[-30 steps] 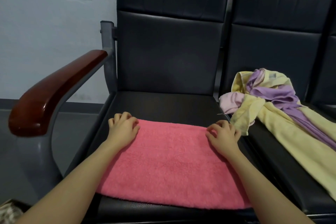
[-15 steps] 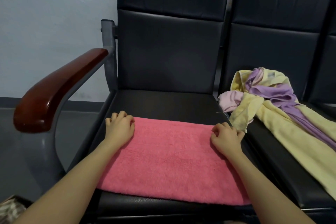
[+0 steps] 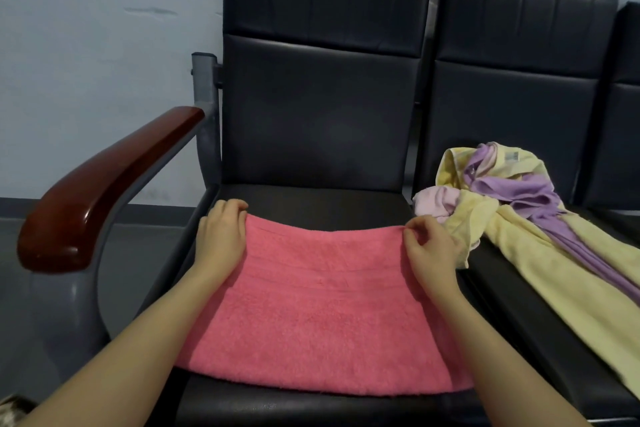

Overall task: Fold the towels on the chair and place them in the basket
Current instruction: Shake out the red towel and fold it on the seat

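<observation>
While the black chair (image 3: 322,121) fills most of the view, a second black seat (image 3: 519,87) adjoins it on the right, carrying a heap of yellow, purple and pale pink towels (image 3: 512,215) that spills toward the pink towel's right corner. Left of the chair rises a red-brown armrest (image 3: 104,184). On the chair's seat lies the pink towel (image 3: 318,308). Its far edge, flat half a second ago, now lifts: the left hand (image 3: 221,236) grips the far left corner, the right hand (image 3: 429,246) pinches the far right one.
</observation>
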Available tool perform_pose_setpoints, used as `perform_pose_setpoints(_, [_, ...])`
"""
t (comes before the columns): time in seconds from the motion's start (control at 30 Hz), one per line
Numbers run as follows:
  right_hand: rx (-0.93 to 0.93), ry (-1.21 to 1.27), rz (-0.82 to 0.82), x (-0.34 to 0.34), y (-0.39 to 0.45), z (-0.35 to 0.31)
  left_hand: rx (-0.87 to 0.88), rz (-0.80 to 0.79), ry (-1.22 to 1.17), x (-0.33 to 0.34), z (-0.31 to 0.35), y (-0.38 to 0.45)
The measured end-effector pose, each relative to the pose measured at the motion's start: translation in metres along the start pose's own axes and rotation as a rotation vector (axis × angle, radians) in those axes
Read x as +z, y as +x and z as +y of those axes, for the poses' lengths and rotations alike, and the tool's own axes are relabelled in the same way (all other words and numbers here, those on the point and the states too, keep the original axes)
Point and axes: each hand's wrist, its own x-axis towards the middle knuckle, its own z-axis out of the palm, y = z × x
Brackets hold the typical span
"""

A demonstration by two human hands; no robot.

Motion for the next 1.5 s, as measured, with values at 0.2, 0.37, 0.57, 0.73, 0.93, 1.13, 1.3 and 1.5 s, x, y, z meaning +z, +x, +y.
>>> perform_pose_setpoints(0.2, [0.166, -0.157, -0.216, 0.032, 0.017, 0.036, -0.092, -0.150, 0.197, 0.030, -0.020, 0.008])
perform_pose_setpoints(0.37, [0.215, -0.344, -0.299, 0.042, 0.024, 0.040, -0.124, -0.228, 0.235, 0.033, -0.029, 0.013])
perform_pose_setpoints(0.57, [0.150, -0.342, -0.230, 0.044, 0.036, 0.035, -0.084, -0.179, 0.213, 0.034, -0.037, 0.016])
perform_pose_setpoints(0.73, [0.143, -0.433, -0.356, 0.058, 0.046, 0.042, -0.051, -0.202, 0.197, 0.035, -0.037, 0.021])
perform_pose_setpoints(0.93, [0.175, -0.457, -0.372, 0.062, 0.054, 0.043, -0.066, -0.206, 0.099, 0.040, -0.036, 0.027])
perform_pose_setpoints(1.13, [0.077, -0.100, -0.179, 0.045, 0.047, 0.029, -0.067, -0.044, -0.215, 0.023, -0.015, 0.029])
perform_pose_setpoints(1.3, [-0.092, 0.063, -0.063, 0.011, 0.052, -0.010, -0.093, 0.085, -0.351, -0.013, 0.018, 0.038])
perform_pose_setpoints(1.5, [-0.215, 0.164, 0.044, -0.038, 0.061, -0.064, -0.143, 0.116, -0.469, -0.066, 0.062, 0.047])
